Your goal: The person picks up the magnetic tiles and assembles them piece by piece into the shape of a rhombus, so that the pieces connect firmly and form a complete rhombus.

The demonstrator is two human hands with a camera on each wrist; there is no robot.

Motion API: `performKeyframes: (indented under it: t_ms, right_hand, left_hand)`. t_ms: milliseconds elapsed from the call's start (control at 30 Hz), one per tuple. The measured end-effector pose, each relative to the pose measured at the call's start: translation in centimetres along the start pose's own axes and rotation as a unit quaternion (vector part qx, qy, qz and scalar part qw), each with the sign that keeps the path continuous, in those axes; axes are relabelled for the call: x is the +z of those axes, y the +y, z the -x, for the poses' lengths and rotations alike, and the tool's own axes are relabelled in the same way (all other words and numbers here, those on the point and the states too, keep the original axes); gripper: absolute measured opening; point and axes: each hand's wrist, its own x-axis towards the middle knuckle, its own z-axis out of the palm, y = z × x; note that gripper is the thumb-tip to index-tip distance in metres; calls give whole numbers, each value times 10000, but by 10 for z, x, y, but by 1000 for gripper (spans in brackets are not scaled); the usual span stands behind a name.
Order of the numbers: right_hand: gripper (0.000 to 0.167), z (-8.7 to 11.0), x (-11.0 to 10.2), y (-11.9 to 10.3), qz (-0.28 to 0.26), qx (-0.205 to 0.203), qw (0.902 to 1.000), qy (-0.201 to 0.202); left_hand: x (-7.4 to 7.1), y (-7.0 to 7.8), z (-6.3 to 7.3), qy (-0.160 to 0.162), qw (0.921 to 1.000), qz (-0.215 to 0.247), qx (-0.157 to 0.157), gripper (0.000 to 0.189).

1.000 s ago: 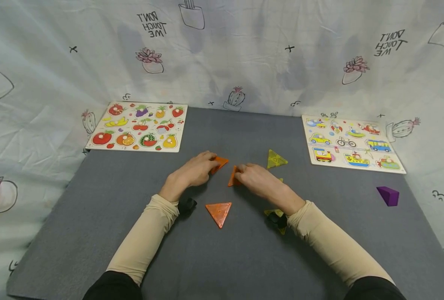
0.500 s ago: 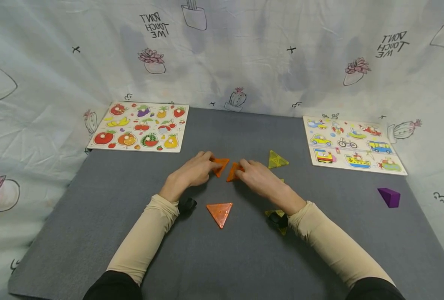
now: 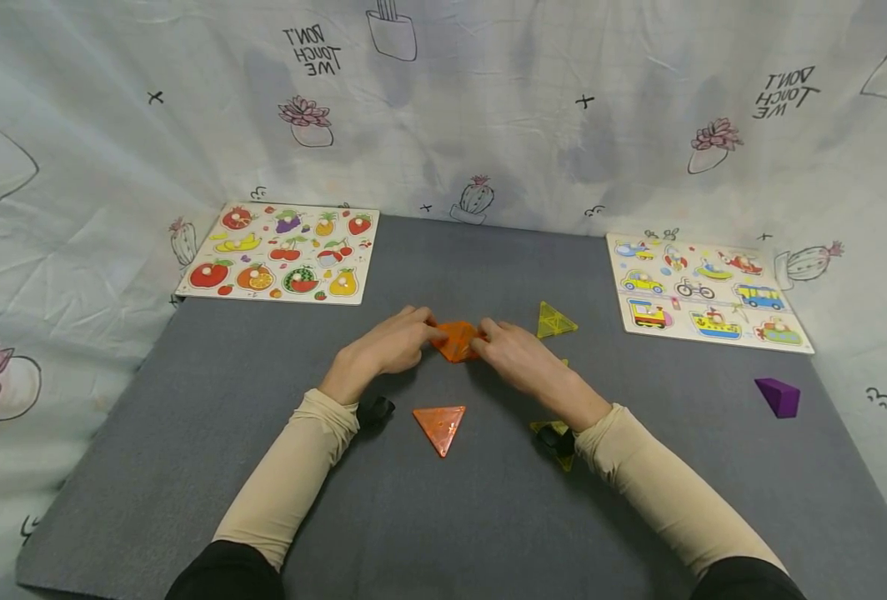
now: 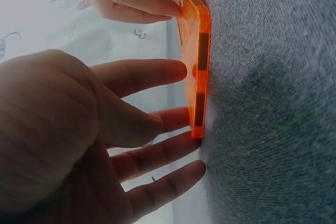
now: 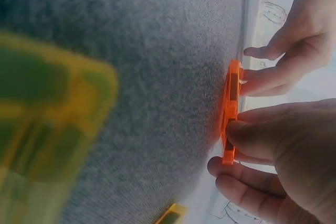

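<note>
Two clear orange triangular magnetic tiles lie edge to edge on the grey table between the hands in the head view. The left hand (image 3: 393, 342) touches the left tile (image 3: 447, 342) with straight fingers, its index fingertip on the top face in the left wrist view. The right hand (image 3: 514, 354) pinches the right tile (image 5: 229, 135) between thumb and fingers. Dark magnet strips (image 4: 199, 109) show inside the near edge. A third orange triangle (image 3: 439, 427) lies flat closer to the person.
A yellow triangle tile (image 3: 556, 321) lies right of the hands. Another yellow tile (image 3: 567, 461) sits under the right wrist, partly hidden. A fruit puzzle board (image 3: 278, 254) stands back left, a vehicle board (image 3: 702, 290) back right. A purple wedge block (image 3: 779, 397) lies far right.
The two orange tiles were apart and now meet in the middle. The hands moved only slightly, and the third orange triangle stays put.
</note>
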Motion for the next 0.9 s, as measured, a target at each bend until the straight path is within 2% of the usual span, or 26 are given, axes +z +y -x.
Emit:
performKeyframes:
  t_ms: [300, 433, 533, 700, 800, 900]
  right_hand:
    - [13, 0, 0, 0, -292, 216, 9993, -105]
    - [12, 0, -1, 1, -788, 605, 9950, -81]
    - [12, -1, -4, 2, -1383, 1150, 9837, 75]
    - [12, -3, -11, 4, -2389, 1855, 9523, 403]
    - [17, -6, -15, 3, -2828, 1979, 9378, 379]
    - [26, -8, -17, -1, -2925, 1908, 9369, 126]
  left_hand:
    - [0, 0, 0, -13, 10000, 50, -3, 48]
    - [0, 0, 1, -49, 9999, 138, -17, 48]
    - [-1, -1, 2, -50, 9996, 268, -3, 48]
    - [0, -1, 2, -40, 9992, 363, 152, 50]
    - [-1, 0, 1, -105, 9990, 364, 243, 50]
    - [-1, 2, 0, -185, 9982, 415, 383, 50]
